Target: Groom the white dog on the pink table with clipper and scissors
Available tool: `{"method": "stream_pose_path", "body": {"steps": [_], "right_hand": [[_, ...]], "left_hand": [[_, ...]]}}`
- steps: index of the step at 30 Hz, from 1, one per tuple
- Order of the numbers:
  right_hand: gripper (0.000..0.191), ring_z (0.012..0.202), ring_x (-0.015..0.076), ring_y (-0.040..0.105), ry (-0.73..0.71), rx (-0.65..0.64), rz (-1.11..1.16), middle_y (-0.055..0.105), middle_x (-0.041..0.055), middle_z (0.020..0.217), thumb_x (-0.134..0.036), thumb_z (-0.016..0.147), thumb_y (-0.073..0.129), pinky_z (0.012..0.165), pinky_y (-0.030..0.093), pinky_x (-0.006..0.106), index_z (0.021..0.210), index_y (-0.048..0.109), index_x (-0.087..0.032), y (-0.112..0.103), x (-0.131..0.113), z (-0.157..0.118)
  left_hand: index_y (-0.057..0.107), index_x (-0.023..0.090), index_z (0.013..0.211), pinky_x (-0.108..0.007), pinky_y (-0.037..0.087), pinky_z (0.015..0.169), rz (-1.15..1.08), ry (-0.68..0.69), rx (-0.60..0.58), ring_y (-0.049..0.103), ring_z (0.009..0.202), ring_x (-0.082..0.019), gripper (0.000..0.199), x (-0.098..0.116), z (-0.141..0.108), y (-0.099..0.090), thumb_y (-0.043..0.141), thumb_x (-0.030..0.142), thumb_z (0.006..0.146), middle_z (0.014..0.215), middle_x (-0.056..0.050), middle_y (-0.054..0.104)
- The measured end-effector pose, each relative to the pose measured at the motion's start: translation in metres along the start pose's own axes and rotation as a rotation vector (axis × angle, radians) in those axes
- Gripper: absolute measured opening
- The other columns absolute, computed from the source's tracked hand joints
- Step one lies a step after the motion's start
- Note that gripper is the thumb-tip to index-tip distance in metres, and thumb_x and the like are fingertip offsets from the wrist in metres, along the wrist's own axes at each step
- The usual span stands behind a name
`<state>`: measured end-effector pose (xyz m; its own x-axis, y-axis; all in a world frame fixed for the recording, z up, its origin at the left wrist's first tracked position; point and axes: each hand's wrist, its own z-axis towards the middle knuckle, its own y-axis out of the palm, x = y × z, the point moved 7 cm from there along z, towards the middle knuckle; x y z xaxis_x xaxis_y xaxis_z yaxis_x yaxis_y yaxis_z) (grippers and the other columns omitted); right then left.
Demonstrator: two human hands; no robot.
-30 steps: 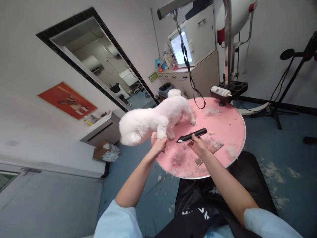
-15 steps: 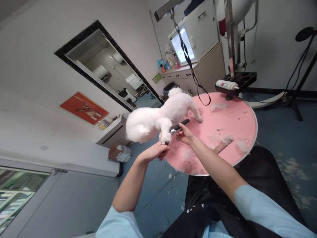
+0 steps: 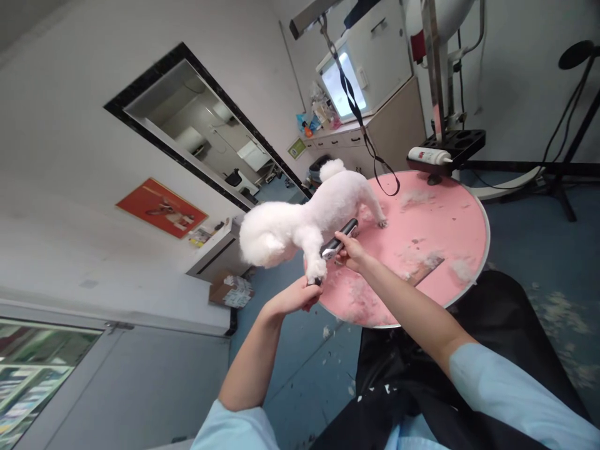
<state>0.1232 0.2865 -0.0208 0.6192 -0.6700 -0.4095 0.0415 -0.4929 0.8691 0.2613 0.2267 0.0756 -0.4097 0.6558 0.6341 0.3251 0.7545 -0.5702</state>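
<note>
A white fluffy dog point(image 3: 335, 197) stands on a round pink grooming table point(image 3: 435, 219), its head toward the left and lowered. My left hand point(image 3: 295, 295) is closed around one front paw at the table's near left edge. In my right hand point(image 3: 350, 251) is a black and silver hair clipper point(image 3: 339, 240), its head beside the raised front leg. Whether the blade touches the fur I cannot tell. Loose white fur lies on the table, and a flat comb-like bar point(image 3: 425, 271) rests near my right forearm.
A black grooming loop point(image 3: 351, 100) hangs from an overhead arm above the table. On the table's far side a black holder point(image 3: 462, 147) carries a white bottle point(image 3: 429, 155). A mirror point(image 3: 197, 119) and a red picture point(image 3: 162, 207) hang on the left wall. Fur clumps lie on the blue floor.
My left hand and the held paw have moved slightly down. The clipper has tilted, showing more of its silver side, and its front end sits a little lower.
</note>
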Motion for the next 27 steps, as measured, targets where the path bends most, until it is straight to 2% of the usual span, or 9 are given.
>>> {"method": "stream_pose_path", "body": {"steps": [3, 5, 7, 9, 12, 18, 23, 25, 27], "right_hand": [[0.040, 0.028, 0.0052, 0.030, -0.021, 0.053, 0.013, 0.037, -0.0131, 0.034, -0.038, 0.083, 0.077, 0.030, 0.035, 0.015, 0.068, 0.042, -0.023, -0.005, -0.008, 0.001], [0.042, 0.029, 0.0050, 0.033, -0.129, 0.154, 0.088, 0.036, -0.0138, 0.034, -0.043, 0.085, 0.075, 0.035, 0.042, 0.015, 0.068, 0.041, -0.024, -0.009, -0.025, 0.004], [0.044, 0.031, 0.0049, 0.036, -0.212, 0.191, 0.114, 0.037, -0.0143, 0.035, -0.047, 0.084, 0.076, 0.041, 0.048, 0.016, 0.070, 0.041, -0.023, -0.006, -0.037, 0.006], [0.044, 0.032, 0.0050, 0.036, -0.204, 0.141, 0.039, 0.038, -0.0141, 0.036, -0.047, 0.083, 0.078, 0.041, 0.049, 0.016, 0.072, 0.042, -0.023, 0.005, -0.037, 0.007], [0.040, 0.031, 0.0049, 0.032, -0.116, 0.072, -0.109, 0.038, -0.0141, 0.037, -0.044, 0.086, 0.076, 0.036, 0.044, 0.015, 0.074, 0.044, -0.023, 0.018, -0.025, 0.003], [0.041, 0.030, 0.0046, 0.027, -0.054, -0.033, -0.267, 0.037, -0.0134, 0.038, -0.047, 0.086, 0.074, 0.032, 0.039, 0.015, 0.073, 0.044, -0.023, 0.020, -0.015, -0.012], [0.042, 0.030, 0.0049, 0.026, -0.039, -0.186, -0.373, 0.040, -0.0130, 0.038, -0.049, 0.081, 0.077, 0.031, 0.036, 0.016, 0.075, 0.045, -0.023, 0.019, -0.007, -0.022], [0.043, 0.030, 0.0049, 0.027, -0.067, -0.237, -0.391, 0.041, -0.0125, 0.040, -0.050, 0.078, 0.079, 0.030, 0.032, 0.017, 0.075, 0.046, -0.023, 0.021, -0.010, -0.021], [0.042, 0.031, 0.0051, 0.029, -0.216, -0.140, -0.328, 0.041, -0.0127, 0.042, -0.049, 0.078, 0.078, 0.029, 0.030, 0.016, 0.076, 0.045, -0.024, 0.018, -0.030, -0.015]], "left_hand": [[0.039, 0.021, 0.055, -0.023, 0.032, 0.045, -0.007, 0.010, 0.056, 0.038, 0.042, -0.007, 0.020, -0.008, -0.001, -0.007, 0.050, 0.035, 0.063, 0.046, 0.006, 0.039], [0.038, 0.021, 0.055, -0.023, 0.033, 0.045, -0.003, 0.022, 0.073, 0.037, 0.042, -0.007, 0.019, -0.013, 0.001, -0.010, 0.049, 0.035, 0.063, 0.046, 0.007, 0.038], [0.038, 0.021, 0.056, -0.023, 0.033, 0.045, 0.024, 0.011, 0.056, 0.036, 0.042, -0.007, 0.019, -0.018, 0.003, -0.009, 0.049, 0.035, 0.063, 0.047, 0.007, 0.039], [0.038, 0.021, 0.057, -0.023, 0.033, 0.046, 0.058, 0.003, 0.056, 0.036, 0.044, -0.007, 0.019, -0.022, 0.005, -0.009, 0.048, 0.036, 0.064, 0.048, 0.006, 0.040], [0.039, 0.021, 0.059, -0.023, 0.033, 0.046, 0.087, 0.022, 0.087, 0.036, 0.046, -0.007, 0.020, -0.024, 0.007, -0.011, 0.047, 0.037, 0.065, 0.050, 0.006, 0.041], [0.037, 0.021, 0.060, -0.022, 0.031, 0.045, 0.130, 0.010, 0.015, 0.037, 0.047, -0.007, 0.019, -0.027, 0.006, -0.003, 0.045, 0.038, 0.064, 0.052, 0.005, 0.040], [0.038, 0.021, 0.063, -0.022, 0.034, 0.046, 0.078, 0.028, 0.057, 0.037, 0.046, -0.007, 0.019, -0.025, 0.007, -0.005, 0.046, 0.039, 0.064, 0.053, 0.006, 0.041], [0.038, 0.021, 0.062, -0.022, 0.035, 0.046, 0.069, 0.035, 0.056, 0.038, 0.046, -0.007, 0.019, -0.027, 0.008, -0.004, 0.046, 0.038, 0.065, 0.053, 0.006, 0.042], [0.038, 0.021, 0.060, -0.022, 0.033, 0.046, 0.076, 0.041, 0.048, 0.038, 0.047, -0.007, 0.019, -0.029, 0.008, -0.003, 0.046, 0.037, 0.066, 0.052, 0.005, 0.042]]}}
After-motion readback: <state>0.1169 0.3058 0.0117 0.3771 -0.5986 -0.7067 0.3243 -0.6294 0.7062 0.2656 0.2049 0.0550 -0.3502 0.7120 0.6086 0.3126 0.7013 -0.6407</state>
